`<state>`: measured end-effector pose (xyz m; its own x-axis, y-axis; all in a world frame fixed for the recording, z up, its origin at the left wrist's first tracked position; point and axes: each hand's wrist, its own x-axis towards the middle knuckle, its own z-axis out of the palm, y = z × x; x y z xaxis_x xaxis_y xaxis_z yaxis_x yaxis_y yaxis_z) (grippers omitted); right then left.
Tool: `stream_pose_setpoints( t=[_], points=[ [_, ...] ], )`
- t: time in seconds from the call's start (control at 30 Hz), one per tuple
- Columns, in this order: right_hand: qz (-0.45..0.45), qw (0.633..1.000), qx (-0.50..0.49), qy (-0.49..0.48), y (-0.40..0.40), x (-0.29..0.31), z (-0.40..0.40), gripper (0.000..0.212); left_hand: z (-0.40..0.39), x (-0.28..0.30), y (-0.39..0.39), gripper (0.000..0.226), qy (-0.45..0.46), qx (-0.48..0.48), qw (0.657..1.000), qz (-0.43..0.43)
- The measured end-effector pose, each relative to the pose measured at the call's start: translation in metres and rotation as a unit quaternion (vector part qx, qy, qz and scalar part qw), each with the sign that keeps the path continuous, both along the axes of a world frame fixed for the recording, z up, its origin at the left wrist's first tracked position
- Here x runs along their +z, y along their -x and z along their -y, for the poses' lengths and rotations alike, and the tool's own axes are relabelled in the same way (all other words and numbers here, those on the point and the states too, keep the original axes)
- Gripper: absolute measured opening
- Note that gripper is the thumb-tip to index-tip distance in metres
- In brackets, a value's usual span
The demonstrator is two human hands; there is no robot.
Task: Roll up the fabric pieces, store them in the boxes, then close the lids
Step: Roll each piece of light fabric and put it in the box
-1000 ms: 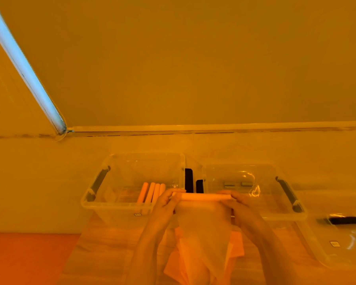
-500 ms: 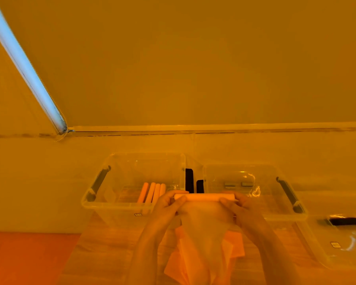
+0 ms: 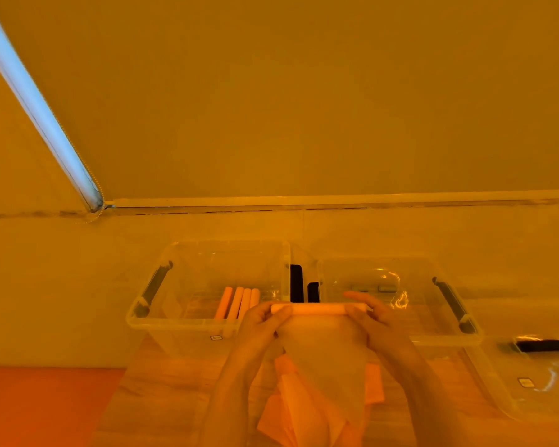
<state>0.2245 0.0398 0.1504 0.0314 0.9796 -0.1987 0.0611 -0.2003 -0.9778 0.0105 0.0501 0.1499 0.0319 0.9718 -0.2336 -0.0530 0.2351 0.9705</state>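
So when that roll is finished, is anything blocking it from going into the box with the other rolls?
Nothing visible blocks it. The left box is open-topped, with bare floor left of the four rolls. Both hands hold the half-rolled fabric above its near right corner; the lid lies far right.

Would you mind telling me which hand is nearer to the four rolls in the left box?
Left. The left hand grips the roll's end just in front of the four rolls; the right hand holds the other end, before the right box.
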Motion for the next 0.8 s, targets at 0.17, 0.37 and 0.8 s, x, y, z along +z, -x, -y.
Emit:
stream_pose_setpoints(
  t=[0.17,0.37,0.8],
  points=[
    [-0.051,0.998,0.026,0.036,-0.002,0.0004,0.0009,0.026,-0.0009,0.0012,0.0034,0.013,-0.015,-0.005,1.0,0.021],
    [-0.047,0.998,0.03,0.034,-0.003,0.0028,0.0024,0.021,0.0003,0.0013,0.0036,0.019,-0.031,-0.022,0.999,0.025],
    [-0.042,0.997,0.008,0.057,-0.0055,-0.0029,-0.0011,0.025,0.0002,0.0035,-0.0011,0.017,0.015,-0.009,1.0,0.014]
  ],
)
